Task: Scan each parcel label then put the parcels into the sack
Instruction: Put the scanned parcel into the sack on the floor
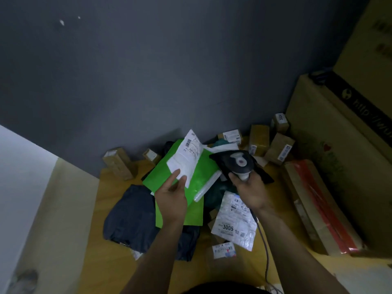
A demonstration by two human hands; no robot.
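Bright plain green mailer (203, 168). White label (186, 160) on it, black barcode and print. Black scanner (238, 163), pale grey handle and disc, dark spot mid-disc. Grey cable (266, 251). Plain dark navy bag (131, 215) at 8 o'clock of the mailer. White parcel (235, 225) at 5 o'clock, black print, bold "3005". Dark teal bag (214, 194) between mailer and parcel. Brown boxes (259, 140) at 1 o'clock, white labels on them. Tan carton (331, 145) at 3 o'clock, black band with white lettering. Tan long box (322, 209) at 4 o'clock, red-orange stripe along it. Ochre-yellow table (101, 251). Plain dark grey wall (148, 71).
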